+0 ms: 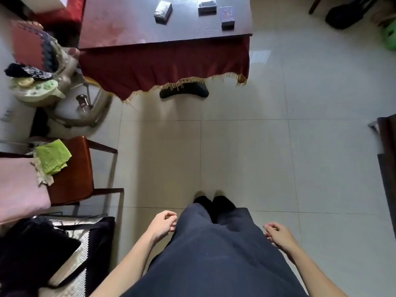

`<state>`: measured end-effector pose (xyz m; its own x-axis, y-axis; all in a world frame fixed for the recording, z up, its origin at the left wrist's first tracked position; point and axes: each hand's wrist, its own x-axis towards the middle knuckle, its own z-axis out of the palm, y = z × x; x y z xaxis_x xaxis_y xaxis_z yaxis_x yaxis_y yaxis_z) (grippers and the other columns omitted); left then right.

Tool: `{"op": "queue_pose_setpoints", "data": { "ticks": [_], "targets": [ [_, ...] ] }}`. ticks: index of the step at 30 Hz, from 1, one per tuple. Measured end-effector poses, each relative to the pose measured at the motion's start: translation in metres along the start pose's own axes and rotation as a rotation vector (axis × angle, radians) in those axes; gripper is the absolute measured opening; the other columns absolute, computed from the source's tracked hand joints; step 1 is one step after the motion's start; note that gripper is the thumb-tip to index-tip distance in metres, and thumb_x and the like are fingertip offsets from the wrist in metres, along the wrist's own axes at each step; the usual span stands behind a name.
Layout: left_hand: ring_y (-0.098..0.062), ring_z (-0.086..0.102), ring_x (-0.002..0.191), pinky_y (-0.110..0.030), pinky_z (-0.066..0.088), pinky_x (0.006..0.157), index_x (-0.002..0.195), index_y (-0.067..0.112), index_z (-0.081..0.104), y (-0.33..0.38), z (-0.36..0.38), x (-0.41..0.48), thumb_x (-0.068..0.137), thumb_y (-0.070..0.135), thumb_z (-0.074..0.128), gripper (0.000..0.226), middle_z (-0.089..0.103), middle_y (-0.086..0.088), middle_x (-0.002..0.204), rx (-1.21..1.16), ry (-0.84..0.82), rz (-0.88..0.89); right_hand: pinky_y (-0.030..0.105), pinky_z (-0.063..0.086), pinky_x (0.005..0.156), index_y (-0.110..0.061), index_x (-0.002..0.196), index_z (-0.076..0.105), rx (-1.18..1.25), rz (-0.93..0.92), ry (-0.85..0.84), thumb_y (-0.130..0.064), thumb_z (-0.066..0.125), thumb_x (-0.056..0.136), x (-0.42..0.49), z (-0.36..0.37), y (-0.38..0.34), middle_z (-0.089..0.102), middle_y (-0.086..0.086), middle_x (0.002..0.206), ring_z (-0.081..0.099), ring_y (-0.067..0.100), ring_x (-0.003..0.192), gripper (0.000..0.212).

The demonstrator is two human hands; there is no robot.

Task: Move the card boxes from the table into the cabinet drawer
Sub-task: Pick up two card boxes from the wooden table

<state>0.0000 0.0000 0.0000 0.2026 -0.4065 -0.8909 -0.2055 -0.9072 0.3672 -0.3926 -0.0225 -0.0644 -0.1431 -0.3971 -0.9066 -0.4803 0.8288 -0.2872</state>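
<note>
I count three card boxes on the table: silver box, grey box, purple box. Print too blurred to read. Left hand and right hand hang at my sides, fingers loosely curled, holding nothing, well apart from the table.

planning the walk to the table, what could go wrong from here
1. A dark object lies on the floor at the table's near edge, under the fringed red cloth: a possible trip point.
2. Three card boxes sit apart; both hands are empty, so grabbing all at once may drop one.
</note>
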Motion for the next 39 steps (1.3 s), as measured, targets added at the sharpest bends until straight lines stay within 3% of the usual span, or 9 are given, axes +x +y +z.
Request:
{"op": "queue_pose_setpoints", "data": {
  "ticks": [4, 9, 12, 17, 22, 25, 34, 37, 39],
  "targets": [
    [-0.014, 0.045, 0.054, -0.013, 0.038, 0.041, 0.109, -0.003, 0.059, -0.003, -0.012, -0.004, 0.098, 0.004, 0.047, 0.018, 0.055, -0.009, 0.075, 0.024, 0.043, -0.045, 0.027, 0.045, 0.058, -0.007, 0.104, 0.069, -0.04, -0.066, 0.007, -0.019, 0.058, 0.098, 0.012, -0.004, -0.046, 0.07, 0.013, 0.087, 0.063, 0.023, 0.064, 0.017],
    [-0.017, 0.057, 0.081, -0.017, 0.042, 0.065, 0.106, 0.009, 0.063, -0.003, -0.034, 0.001, 0.096, 0.011, 0.051, 0.016, 0.065, -0.004, 0.094, 0.165, 0.044, -0.057, 0.022, 0.044, 0.056, -0.01, 0.105, 0.066, -0.051, -0.19, 0.003, -0.02, 0.057, 0.1, 0.027, -0.004, -0.139, 0.069, 0.011, 0.091, 0.063, 0.017, 0.065, 0.015],
    [-0.016, 0.056, 0.077, -0.02, 0.043, 0.066, 0.102, 0.012, 0.064, 0.005, -0.053, 0.015, 0.096, 0.012, 0.051, 0.014, 0.065, -0.002, 0.09, 0.166, 0.047, -0.086, 0.016, 0.045, 0.052, -0.012, 0.101, 0.067, -0.052, -0.248, 0.014, -0.021, 0.057, 0.099, 0.037, -0.004, -0.192, 0.069, 0.007, 0.088, 0.064, 0.012, 0.064, 0.014],
    [-0.018, 0.06, 0.091, -0.024, 0.044, 0.074, 0.105, 0.008, 0.066, 0.052, -0.098, 0.054, 0.097, 0.015, 0.052, 0.018, 0.067, -0.005, 0.102, 0.144, 0.071, -0.089, 0.025, 0.044, 0.06, -0.015, 0.1, 0.069, -0.049, -0.254, 0.042, -0.023, 0.057, 0.099, 0.051, -0.009, -0.256, 0.07, 0.008, 0.086, 0.063, 0.015, 0.068, 0.014],
    [-0.014, 0.05, 0.055, -0.019, 0.038, 0.049, 0.101, 0.004, 0.063, 0.142, -0.136, 0.105, 0.097, 0.007, 0.048, 0.015, 0.061, -0.005, 0.074, 0.124, 0.035, -0.006, 0.029, 0.045, 0.06, -0.017, 0.099, 0.07, -0.037, -0.159, 0.087, -0.024, 0.059, 0.098, 0.066, -0.019, -0.282, 0.072, 0.01, 0.084, 0.063, 0.018, 0.068, 0.014],
    [-0.013, 0.043, 0.048, -0.014, 0.032, 0.037, 0.1, 0.002, 0.057, 0.202, -0.148, 0.133, 0.098, 0.004, 0.045, 0.012, 0.053, -0.006, 0.068, 0.094, -0.015, 0.033, 0.026, 0.043, 0.057, -0.017, 0.1, 0.07, -0.021, -0.081, 0.105, -0.024, 0.06, 0.098, 0.07, -0.023, -0.288, 0.073, 0.011, 0.084, 0.063, 0.02, 0.067, 0.012],
    [-0.007, 0.05, 0.05, -0.013, 0.037, 0.041, 0.102, 0.007, 0.06, 0.36, -0.166, 0.206, 0.097, 0.009, 0.05, 0.011, 0.059, -0.006, 0.08, 0.005, -0.008, 0.141, 0.034, 0.052, 0.081, -0.018, 0.098, 0.075, -0.032, 0.019, 0.074, -0.024, 0.06, 0.096, 0.118, -0.051, -0.353, 0.077, 0.004, 0.097, 0.069, 0.026, 0.097, 0.016],
    [-0.008, 0.046, 0.047, -0.014, 0.034, 0.041, 0.103, 0.005, 0.058, 0.383, -0.173, 0.214, 0.098, 0.008, 0.049, 0.011, 0.058, -0.007, 0.077, 0.003, 0.004, 0.073, 0.039, 0.05, 0.093, -0.016, 0.099, 0.074, -0.054, -0.016, 0.076, -0.021, 0.059, 0.097, 0.149, -0.068, -0.406, 0.076, 0.003, 0.099, 0.068, 0.025, 0.096, 0.016],
    [-0.01, 0.047, 0.049, -0.014, 0.036, 0.041, 0.104, 0.005, 0.059, 0.392, -0.18, 0.218, 0.098, 0.009, 0.049, 0.012, 0.058, -0.007, 0.076, -0.006, 0.02, 0.028, 0.037, 0.052, 0.081, -0.008, 0.101, 0.072, -0.035, -0.044, 0.081, -0.015, 0.059, 0.098, 0.168, -0.075, -0.449, 0.074, 0.01, 0.092, 0.067, 0.025, 0.08, 0.015]
  ]
}}
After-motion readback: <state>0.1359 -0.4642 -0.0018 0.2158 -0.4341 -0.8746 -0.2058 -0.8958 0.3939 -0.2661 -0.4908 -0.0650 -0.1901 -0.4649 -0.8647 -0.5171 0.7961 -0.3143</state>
